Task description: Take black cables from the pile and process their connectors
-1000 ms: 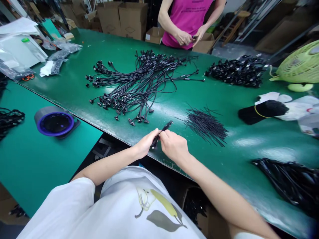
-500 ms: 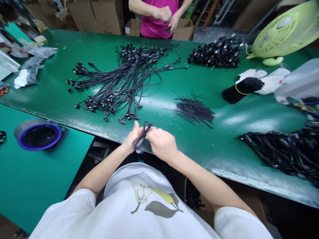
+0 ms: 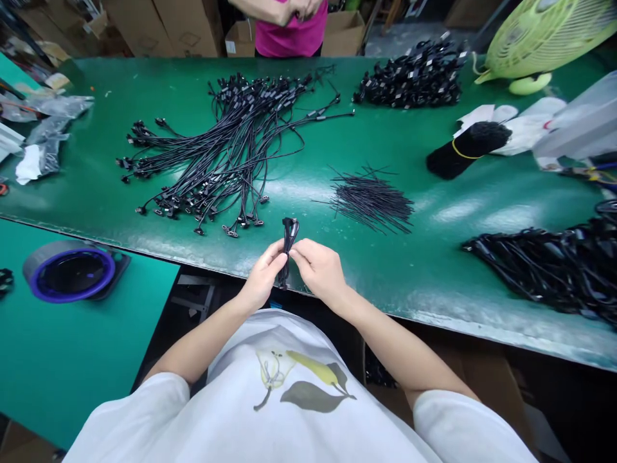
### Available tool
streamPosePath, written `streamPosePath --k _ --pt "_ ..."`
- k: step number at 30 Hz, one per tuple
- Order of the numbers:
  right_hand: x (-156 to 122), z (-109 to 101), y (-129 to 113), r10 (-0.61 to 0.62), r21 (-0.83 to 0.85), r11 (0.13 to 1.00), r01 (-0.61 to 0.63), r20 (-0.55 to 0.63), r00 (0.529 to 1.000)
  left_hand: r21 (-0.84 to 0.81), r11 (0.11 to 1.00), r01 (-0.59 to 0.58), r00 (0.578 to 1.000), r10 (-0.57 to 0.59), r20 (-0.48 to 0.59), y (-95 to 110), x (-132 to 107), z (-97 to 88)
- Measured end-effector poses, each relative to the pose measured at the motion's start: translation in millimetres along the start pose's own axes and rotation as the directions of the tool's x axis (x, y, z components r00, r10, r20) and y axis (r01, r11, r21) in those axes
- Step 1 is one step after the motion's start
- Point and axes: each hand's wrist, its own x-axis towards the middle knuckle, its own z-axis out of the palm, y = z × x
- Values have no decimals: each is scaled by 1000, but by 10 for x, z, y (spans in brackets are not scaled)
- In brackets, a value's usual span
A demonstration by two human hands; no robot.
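My left hand [image 3: 261, 278] and my right hand [image 3: 319, 270] meet at the near edge of the green table [image 3: 424, 193]. Both pinch one folded black cable [image 3: 288, 239], held upright between the fingertips. Its looped end sticks up above my fingers. Beyond the hands lies a spread of loose black cables with connectors [image 3: 226, 148]. A small heap of thin black ties [image 3: 371, 200] lies just right of my hands.
A pile of bundled cables [image 3: 554, 270] sits at the right and another pile [image 3: 409, 80] at the back. A black tie bundle [image 3: 465, 151], a green fan [image 3: 544, 38], a tape roll [image 3: 67, 270] and plastic bags [image 3: 45, 128] surround. A person in pink [image 3: 289, 29] works opposite.
The camera has tilted down and shifted. The cable in my hands went from slanted to a folded bundle held upright. The person opposite keeps handling something.
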Motion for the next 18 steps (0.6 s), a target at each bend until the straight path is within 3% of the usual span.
streamPosePath --k 1,3,5,7,8,10,12,13,16,18 --pt "-16 30 14 99 187 976 -107 53 994 -12 999 -40 999 39 -17 -5 -3 28" --pt "-46 55 67 214 460 835 -301 233 949 -19 996 -87 996 86 -17 -11 -11 75" --pt "-75 4 135 231 544 711 -445 417 879 -10 997 -75 997 75 16 -11 -5 103" --pt "-106 -128 192 238 495 713 -497 496 835 6 999 -45 999 45 23 -1 27 116" --pt "-119 -213 210 261 449 762 -467 446 856 16 999 -27 999 27 17 9 52 123" --pt "-126 -387 219 252 315 903 -291 160 954 44 999 7 1000 -8 12 31 110 148" --pt "-96 -526 207 78 137 989 -61 -126 989 80 995 54 997 -58 48 49 158 192" --pt "-66 -575 201 -46 41 998 54 -177 983 95 992 78 993 -86 75 55 174 218" --pt "43 -663 217 -366 -231 911 341 -73 928 94 985 144 972 -159 175 77 176 279" --pt "94 -708 256 -449 -365 833 415 -9 893 60 977 203 935 -212 284 103 149 289"
